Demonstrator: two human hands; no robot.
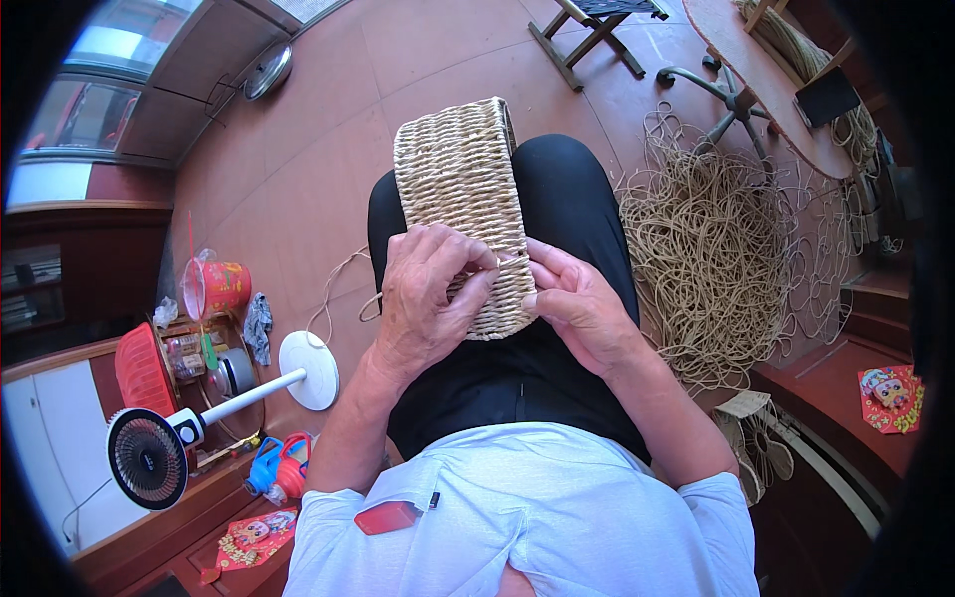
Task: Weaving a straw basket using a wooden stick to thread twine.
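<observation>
A woven straw-coloured basket (460, 164) lies on its side across my lap, over black trousers. My left hand (428, 284) rests on its near part, thumb and forefinger pinched together at a strand of cord by the weave. Loose cord (333, 289) trails from beneath this hand toward the left and down to the floor. At the basket's right edge, my right hand (582, 308) grips the rim, thumb along the near corner and fingers partly hidden behind the weave.
A big tangled heap of cord (706, 259) covers the floor to the right, beside a wheeled chair base (736, 99). A white standing fan (149, 458) is at the left, near a red basket (144, 368). A folding stool (597, 35) stands ahead.
</observation>
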